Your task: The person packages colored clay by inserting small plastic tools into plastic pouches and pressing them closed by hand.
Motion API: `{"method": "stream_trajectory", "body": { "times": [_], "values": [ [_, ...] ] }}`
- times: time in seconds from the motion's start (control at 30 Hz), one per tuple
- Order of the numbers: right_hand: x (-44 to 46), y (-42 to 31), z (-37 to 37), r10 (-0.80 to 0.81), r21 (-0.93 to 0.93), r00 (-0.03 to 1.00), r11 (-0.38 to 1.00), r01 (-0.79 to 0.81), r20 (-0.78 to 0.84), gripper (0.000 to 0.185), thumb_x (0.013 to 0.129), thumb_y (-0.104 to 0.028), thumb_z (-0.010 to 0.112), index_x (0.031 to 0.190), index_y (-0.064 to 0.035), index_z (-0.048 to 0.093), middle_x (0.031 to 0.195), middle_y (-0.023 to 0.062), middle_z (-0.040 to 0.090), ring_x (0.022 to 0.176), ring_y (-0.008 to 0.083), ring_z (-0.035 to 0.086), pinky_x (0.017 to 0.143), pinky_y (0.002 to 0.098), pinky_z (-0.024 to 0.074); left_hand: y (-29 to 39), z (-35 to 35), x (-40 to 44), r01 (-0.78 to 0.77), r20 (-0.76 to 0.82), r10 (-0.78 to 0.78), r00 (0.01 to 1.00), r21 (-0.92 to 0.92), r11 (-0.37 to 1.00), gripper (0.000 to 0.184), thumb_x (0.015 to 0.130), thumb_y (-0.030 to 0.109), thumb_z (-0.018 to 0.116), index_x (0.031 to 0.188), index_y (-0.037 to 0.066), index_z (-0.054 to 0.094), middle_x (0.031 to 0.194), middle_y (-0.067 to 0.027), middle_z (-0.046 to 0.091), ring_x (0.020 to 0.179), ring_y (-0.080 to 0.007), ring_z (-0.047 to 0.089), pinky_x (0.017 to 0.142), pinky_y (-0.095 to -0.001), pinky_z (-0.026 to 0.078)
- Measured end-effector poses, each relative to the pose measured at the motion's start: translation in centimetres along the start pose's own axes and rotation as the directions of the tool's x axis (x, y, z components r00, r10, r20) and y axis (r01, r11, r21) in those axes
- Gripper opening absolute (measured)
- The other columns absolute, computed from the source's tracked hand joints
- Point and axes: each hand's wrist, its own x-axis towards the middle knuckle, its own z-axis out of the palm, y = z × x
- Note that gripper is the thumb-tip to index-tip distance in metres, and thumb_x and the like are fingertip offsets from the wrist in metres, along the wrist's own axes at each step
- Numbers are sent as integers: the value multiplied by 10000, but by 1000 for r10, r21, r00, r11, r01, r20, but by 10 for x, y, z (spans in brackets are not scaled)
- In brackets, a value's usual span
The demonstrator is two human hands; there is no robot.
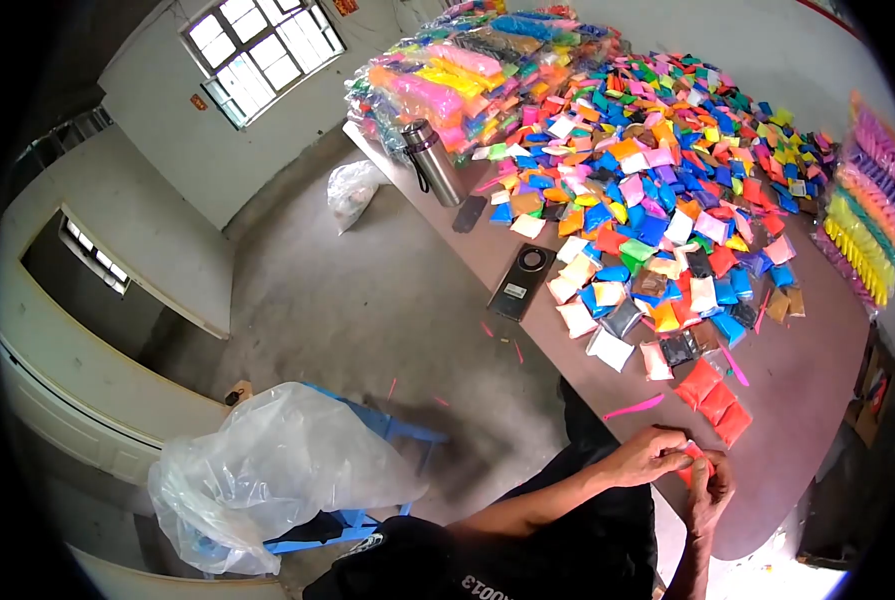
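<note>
Window [265, 55]: barred, in the pale wall at the far left.
Clear plastic bag [277, 465]: large and puffed out, resting over a blue stool [407, 432].
Smaller plastic bag [352, 193]: on the grey floor [337, 300], near the bench [802, 400].
Steel flask [437, 170]: upright near the bench's left edge, a dark strap at its side.
Bagged packets [457, 75]: a bulging, many-coloured heap at the far end.
Phone [522, 283]: lying at the bench edge, camera ring upward.
Pink stick [634, 406]: flat on the bench, near the left hand.
Left hand [649, 456]: thumb and fingers pinching the red packet's near side.
Loose packets [657, 215]: a wide, mixed-colour spread over the bench.
Red packet [698, 464]: held between both hands at the bench's near edge, partly covered by fingers.
Right hand [711, 490]: grasping the same packet, thumb laid against it.
Row of red packets [713, 402]: side by side, just beyond the hands.
Coloured bundles [872, 205]: in clear wrapping, at the far right.
</note>
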Motion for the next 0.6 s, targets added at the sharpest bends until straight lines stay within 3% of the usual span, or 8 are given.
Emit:
{"method": "stream_trajectory", "body": {
  "times": [0.03,0.23,0.3,0.43,0.5,0.57,0.6],
  "values": [
    [1,1,1,-53,-28,998,998,54,28,231,1052,-231,707,1036,-1,707,917,8,652,822,109,569,762,271,458,0,-1,0,-1,0,1,1000,0,1000,243,1011,172,708,905,-13,593,755,-94,588,687,-149,549,622,-345,435],
    [4,6,-6,-29,58,999,998,27,26,231,1058,-234,703,1041,-3,715,909,-1,660,836,104,572,776,263,456,15,-6,1,60,62,-61,996,21,998,229,997,169,726,921,-14,610,765,-71,583,706,-138,554,639,-340,442],
    [3,6,-7,-3,102,1000,995,3,-5,218,1064,-225,697,1040,-9,716,913,-13,663,844,97,572,780,257,452,16,-5,2,77,53,-73,996,-81,994,214,991,170,732,935,-10,630,770,-62,578,730,-133,557,657,-337,447],
    [2,11,-9,4,63,1000,998,-5,8,205,1064,-211,681,1068,-9,709,917,-19,645,843,89,561,764,254,442,11,-8,2,95,87,-92,992,-24,995,216,985,173,738,930,-14,642,777,-71,583,735,-141,551,666,-342,449],
    [2,9,-8,30,49,999,998,-31,14,195,1060,-199,675,1081,-7,706,927,-17,648,847,86,559,763,254,441,8,-6,3,29,53,-27,998,-31,999,220,963,150,752,896,-20,628,767,-97,576,701,-173,536,653,-361,447],
    [2,-2,-4,-54,-100,997,993,60,62,179,1045,-166,666,1110,-2,699,950,-5,663,864,87,568,780,259,453,9,-4,2,1,44,-2,999,3,1000,217,950,129,757,885,-23,617,763,-110,570,688,-189,534,648,-371,447],
    [2,-6,-5,-4,-63,997,998,9,74,164,1032,-143,667,1098,4,700,969,4,675,889,94,583,812,267,472,11,-3,2,-27,36,25,999,38,999,216,938,108,762,874,-27,607,760,-123,564,675,-205,531,642,-380,446]
  ]
}}
